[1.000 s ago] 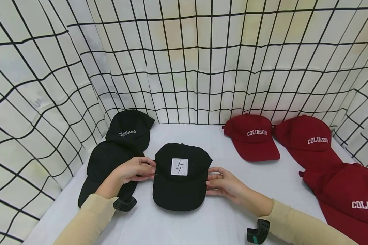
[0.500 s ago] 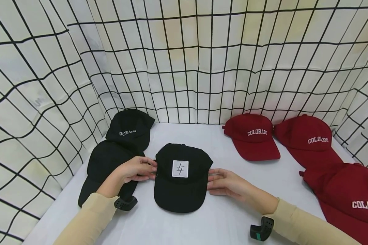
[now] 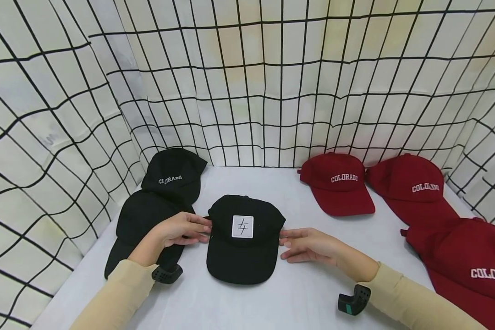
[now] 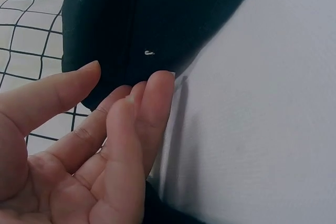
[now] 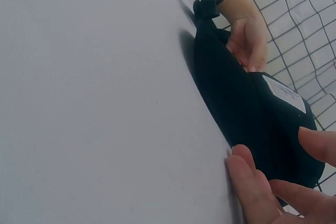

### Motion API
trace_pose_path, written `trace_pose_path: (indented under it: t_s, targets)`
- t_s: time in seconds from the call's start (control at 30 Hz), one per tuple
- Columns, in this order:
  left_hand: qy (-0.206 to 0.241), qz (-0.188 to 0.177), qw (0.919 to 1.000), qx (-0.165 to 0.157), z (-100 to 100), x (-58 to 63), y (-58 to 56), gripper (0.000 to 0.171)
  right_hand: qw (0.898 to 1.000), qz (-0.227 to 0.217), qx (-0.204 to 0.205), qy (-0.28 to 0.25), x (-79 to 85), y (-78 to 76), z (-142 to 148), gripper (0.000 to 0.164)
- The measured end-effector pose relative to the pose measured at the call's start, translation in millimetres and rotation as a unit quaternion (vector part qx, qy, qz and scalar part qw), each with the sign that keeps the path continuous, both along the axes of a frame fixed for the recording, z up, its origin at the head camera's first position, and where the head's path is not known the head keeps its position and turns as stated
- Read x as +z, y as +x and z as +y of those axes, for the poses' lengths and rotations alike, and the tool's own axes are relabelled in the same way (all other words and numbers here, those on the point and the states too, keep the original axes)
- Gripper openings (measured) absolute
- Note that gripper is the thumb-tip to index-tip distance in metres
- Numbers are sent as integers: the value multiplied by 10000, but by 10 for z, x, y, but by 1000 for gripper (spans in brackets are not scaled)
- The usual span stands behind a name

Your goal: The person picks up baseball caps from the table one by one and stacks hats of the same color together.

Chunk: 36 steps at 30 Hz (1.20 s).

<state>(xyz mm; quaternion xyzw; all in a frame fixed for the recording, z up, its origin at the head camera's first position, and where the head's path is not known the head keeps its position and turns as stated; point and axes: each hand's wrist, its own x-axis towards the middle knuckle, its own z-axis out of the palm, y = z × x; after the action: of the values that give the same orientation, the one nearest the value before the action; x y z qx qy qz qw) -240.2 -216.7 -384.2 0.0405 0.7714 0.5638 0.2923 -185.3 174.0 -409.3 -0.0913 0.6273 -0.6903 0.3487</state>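
A black cap (image 3: 244,260) with a square white patch (image 3: 242,227) lies in the middle of the white surface, its brim toward me. My left hand (image 3: 184,230) is at its left side, fingertips right at the edge. In the left wrist view the fingers (image 4: 157,90) are relaxed and reach to the cap's dark fabric (image 4: 157,14), gripping nothing. My right hand (image 3: 315,247) is at the cap's right side with loosely extended fingers. The right wrist view shows those fingers (image 5: 247,177) beside the crown and the thumb held off it.
Two more black caps, one lettered COLORADO (image 3: 171,176) and one plain (image 3: 142,220), overlap at the left, partly behind my left arm. Red COLORADO caps (image 3: 338,183), (image 3: 410,178), (image 3: 466,256) line the right side. Grid-patterned walls (image 3: 247,91) enclose the white surface (image 3: 247,307).
My right hand has shifted slightly right and its fingers have loosened and spread beside the cap. The patched cap has moved very slightly; my left hand stays almost in place.
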Motion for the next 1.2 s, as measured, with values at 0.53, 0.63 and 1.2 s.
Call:
trace_pose_path:
  t_s: [0.53,0.63,1.2]
  targets:
    - [-429,717,9964,-109,-256,336,69,53,9949,825,-571,113,44,-47,61,49]
    - [-422,905,9950,-28,-337,434,74,56,9932,1031,-535,19,115,-50,0,46]
    - [-546,1621,9825,741,-1100,792,104,53,9905,1217,-171,-622,386,-51,-843,42]
